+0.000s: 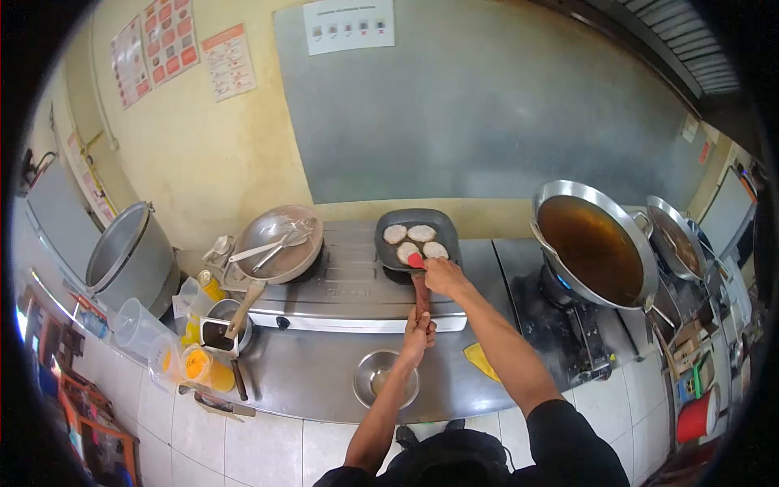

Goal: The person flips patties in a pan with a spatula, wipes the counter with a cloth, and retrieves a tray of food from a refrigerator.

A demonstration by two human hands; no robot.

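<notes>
Black pan (442,221) holding four patties (421,233), red spatula (415,260)

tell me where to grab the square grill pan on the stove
Take the long handle, coming from the near edge of the stove: it sticks straight out of the grill pan toward the front, clear of the patties. The left hand holds its end.

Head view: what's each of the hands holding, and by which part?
Left hand grips the grill pan by the end of its wooden handle. Right hand holds a red-tipped utensil by its handle end.
</notes>
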